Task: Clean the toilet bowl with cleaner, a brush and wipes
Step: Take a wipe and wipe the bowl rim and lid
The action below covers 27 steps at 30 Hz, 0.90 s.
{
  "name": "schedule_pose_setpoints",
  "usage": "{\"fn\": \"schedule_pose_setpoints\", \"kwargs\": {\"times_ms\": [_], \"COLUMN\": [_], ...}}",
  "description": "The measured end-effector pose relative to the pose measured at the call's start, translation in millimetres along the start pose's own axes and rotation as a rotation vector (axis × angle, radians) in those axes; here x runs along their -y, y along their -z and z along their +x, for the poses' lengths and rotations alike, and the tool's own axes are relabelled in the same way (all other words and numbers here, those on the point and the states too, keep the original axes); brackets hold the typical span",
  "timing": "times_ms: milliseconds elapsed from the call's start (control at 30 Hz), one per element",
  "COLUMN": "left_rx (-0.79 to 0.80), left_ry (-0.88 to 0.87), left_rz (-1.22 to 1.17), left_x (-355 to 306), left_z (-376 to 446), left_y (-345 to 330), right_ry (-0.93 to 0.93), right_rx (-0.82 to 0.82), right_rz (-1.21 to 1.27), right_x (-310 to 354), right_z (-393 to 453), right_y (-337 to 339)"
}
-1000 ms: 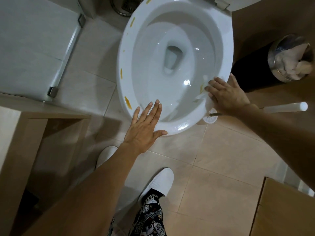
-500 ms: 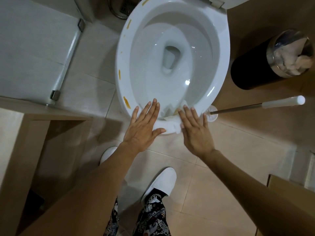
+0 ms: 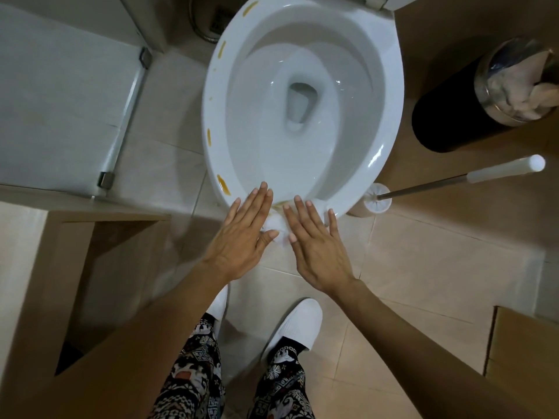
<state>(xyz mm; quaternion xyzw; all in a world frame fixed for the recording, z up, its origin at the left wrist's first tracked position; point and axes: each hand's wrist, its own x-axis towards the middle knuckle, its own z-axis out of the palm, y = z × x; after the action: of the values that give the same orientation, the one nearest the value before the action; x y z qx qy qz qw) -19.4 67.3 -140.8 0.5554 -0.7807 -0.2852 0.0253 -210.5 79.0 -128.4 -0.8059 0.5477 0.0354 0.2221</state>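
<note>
**Both hands at the front rim**

The white toilet bowl (image 3: 302,95) stands open, yellow smears along its left rim. The brush (image 3: 453,182) lies on the floor tiles beside it. The left hand (image 3: 242,237) rests flat, fingers straight. The right hand (image 3: 317,246), fingers spread, presses a white wipe (image 3: 276,226) on the front rim.

Glossy white ceramic toilet bowl (image 3: 390,122), matt floor tiles (image 3: 423,267)

Right hand (image 3: 317,249), a second ago on the right side of the toilet rim (image 3: 390,116), has swept the white wipe (image 3: 276,226) round to the front edge, now just beside the left hand (image 3: 242,240), fingers flat.
</note>
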Motion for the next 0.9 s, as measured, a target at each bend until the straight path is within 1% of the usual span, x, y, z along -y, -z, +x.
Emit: {"fn": "schedule_pose_setpoints", "kwargs": {"times_ms": [67, 133, 200, 300, 400, 533, 767, 900], "left_rx": [-0.038, -0.095, -0.125, -0.125, -0.123, -0.122, -0.104, -0.084], "left_ry": [0.02, 0.019, -0.001, -0.041, 0.019, 0.152, 0.193, 0.233], "left_rz": [0.045, 0.108, 0.123, 0.121, 0.116, 0.129, 0.157, 0.157], "left_x": [-6.0, -17.2, -32.4, -57.0, -74.9, -84.1, -75.2, -63.6], "left_z": [1.1, 5.3, 10.8, 21.3, 28.2, 29.4, 17.0, 4.5], "left_y": [-2.9, -6.8, -12.3, -23.2, -34.3, -45.7, -48.6, -40.5], "right_ry": [-0.055, -0.175, -0.284, -0.367, -0.438, -0.496, -0.585, -0.588], "right_rx": [-0.045, -0.127, -0.192, -0.225, -0.241, -0.242, -0.232, -0.284], "right_rz": [0.069, 0.136, 0.149, 0.129, 0.098, 0.03, -0.091, -0.034], "right_x": [-6.0, -19.7, -40.0, -70.0, -89.1, -102.3, -104.9, -103.5], "right_z": [2.9, 12.2, 24.9, 47.5, 73.0, 102.0, 125.9, 126.7], "right_y": [7.0, 13.6, 19.0, 27.9, 37.1, 44.5, 40.6, 39.6]}}
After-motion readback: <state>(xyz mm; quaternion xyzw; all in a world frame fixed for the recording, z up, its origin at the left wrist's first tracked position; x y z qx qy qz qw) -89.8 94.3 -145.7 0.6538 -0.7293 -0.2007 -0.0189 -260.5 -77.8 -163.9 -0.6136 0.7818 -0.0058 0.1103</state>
